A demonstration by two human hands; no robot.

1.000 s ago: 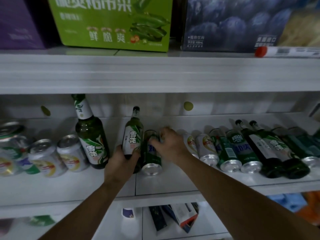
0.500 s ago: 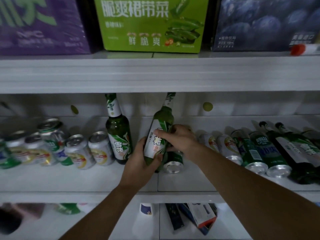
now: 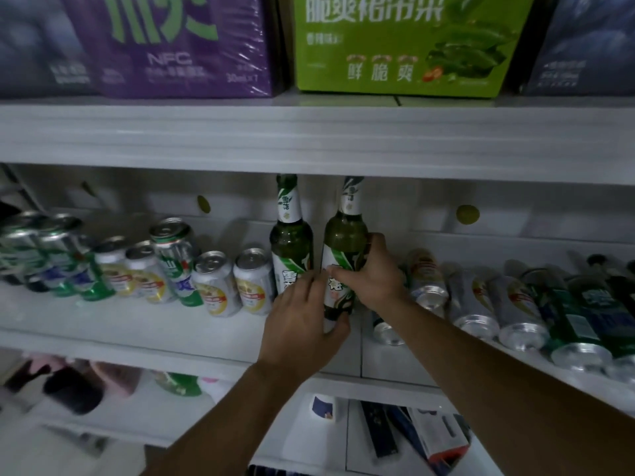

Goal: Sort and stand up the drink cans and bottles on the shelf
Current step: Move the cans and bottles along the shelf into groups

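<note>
A green beer bottle (image 3: 345, 242) with a white label stands upright on the white shelf (image 3: 144, 334), close beside a second upright green bottle (image 3: 291, 242). My left hand (image 3: 302, 324) grips the bottle's lower body, thumb curled round its base. My right hand (image 3: 374, 273) holds its middle from the right side. Several silver and green cans (image 3: 220, 283) stand upright to the left. To the right, several cans (image 3: 474, 304) and dark bottles (image 3: 591, 304) lie on their sides; one lying can (image 3: 386, 333) peeks out below my right wrist.
The upper shelf edge (image 3: 309, 139) hangs just above the bottle tops. A purple carton (image 3: 178, 46) and a green carton (image 3: 402, 46) sit on it. Boxes (image 3: 429, 438) and soft items (image 3: 82, 379) lie on the shelf below.
The bottle went from lying flat, through a tilt, to upright beside the other standing bottle. Both hands moved with it. The view shifted left.
</note>
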